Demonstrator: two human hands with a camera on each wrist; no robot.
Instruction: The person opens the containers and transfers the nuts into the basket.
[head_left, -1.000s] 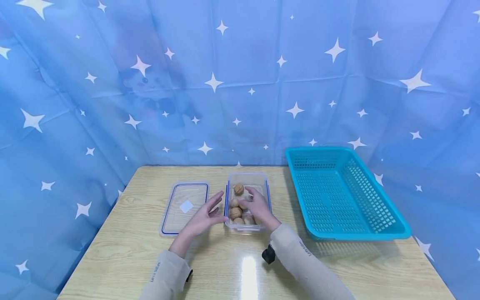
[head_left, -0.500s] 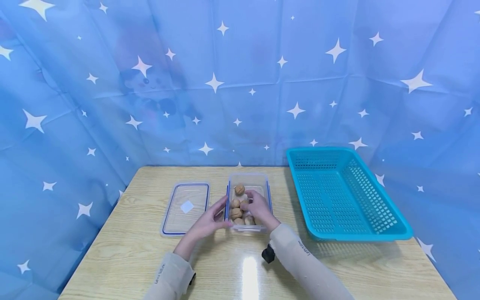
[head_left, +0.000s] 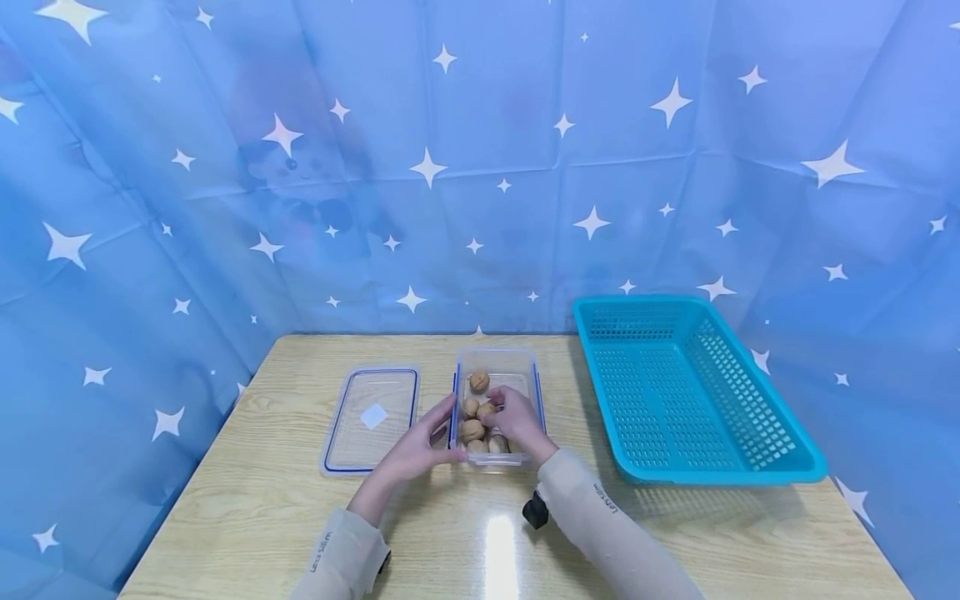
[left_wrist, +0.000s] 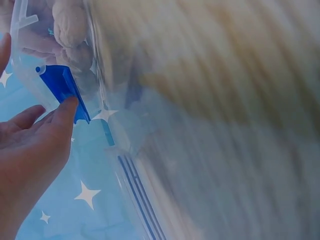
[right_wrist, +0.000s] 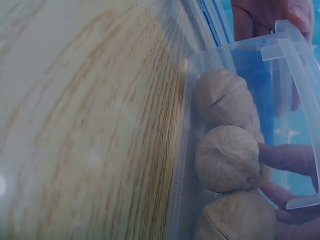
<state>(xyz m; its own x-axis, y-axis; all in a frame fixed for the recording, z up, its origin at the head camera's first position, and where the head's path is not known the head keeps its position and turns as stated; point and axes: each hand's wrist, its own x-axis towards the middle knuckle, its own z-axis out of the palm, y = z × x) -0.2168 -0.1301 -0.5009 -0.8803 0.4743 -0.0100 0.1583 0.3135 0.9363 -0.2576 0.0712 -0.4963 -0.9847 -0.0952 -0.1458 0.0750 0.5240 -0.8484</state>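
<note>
Two hands on one clear container [head_left: 496,406], mid-table.
head: left hand [head_left: 420,448] braces container's left wall, fingers straight; right hand [head_left: 517,421] curls into walnuts [head_left: 472,430] inside. Basket [head_left: 690,392] right of container, lid [head_left: 370,415] left.
left wrist: fingertips [left_wrist: 67,107] touch blue clip [left_wrist: 60,85]; I'd keep that brace.
right wrist: fingers [right_wrist: 282,157] close on middle walnut [right_wrist: 227,159]; firm pinch, lift straight.

A turquoise basket [head_left: 697,400] stands on the right of the wooden table [head_left: 255,500], before a starry blue curtain [head_left: 480,167].

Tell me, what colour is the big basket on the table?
The basket is bright turquoise blue, seen best in the head view.
</note>
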